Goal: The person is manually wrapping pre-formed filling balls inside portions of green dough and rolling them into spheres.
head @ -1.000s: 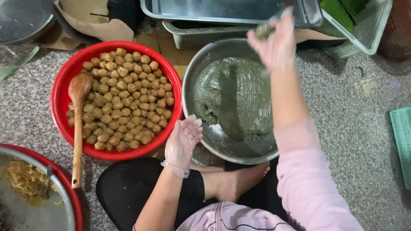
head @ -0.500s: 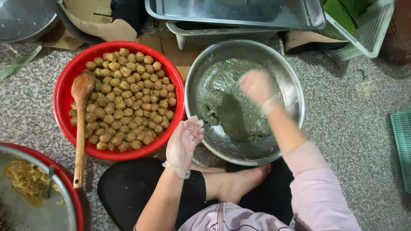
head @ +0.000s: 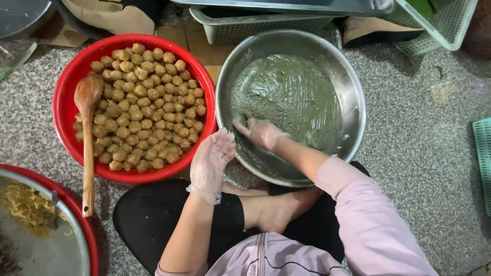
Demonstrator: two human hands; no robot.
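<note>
A steel bowl (head: pixel 353 87) on the floor holds grey-green paste (head: pixel 291 97). My right hand (head: pixel 260 133), in a thin clear glove, reaches into the bowl's near left side with its fingers pressed into the paste. My left hand (head: pixel 210 161), also gloved, hovers palm up and empty at the bowl's near rim, between the two bowls. To the left stands a red plastic bowl (head: pixel 66 92) filled with several small brown balls (head: pixel 146 115). A wooden spoon (head: pixel 88 138) leans on its left side.
A red basin with a steel bowl of yellowish shreds (head: pixel 30 209) sits at the lower left. Grey plastic baskets (head: pixel 266 25) and a metal tray (head: pixel 286 5) lie behind the bowls. A green crate edge (head: pixel 483 158) is at the right. My crossed legs and bare foot (head: pixel 276 212) lie below.
My right hand came down from above the far rim, swept across the paste and now digs in at the near left. My left hand stayed by the rim.
</note>
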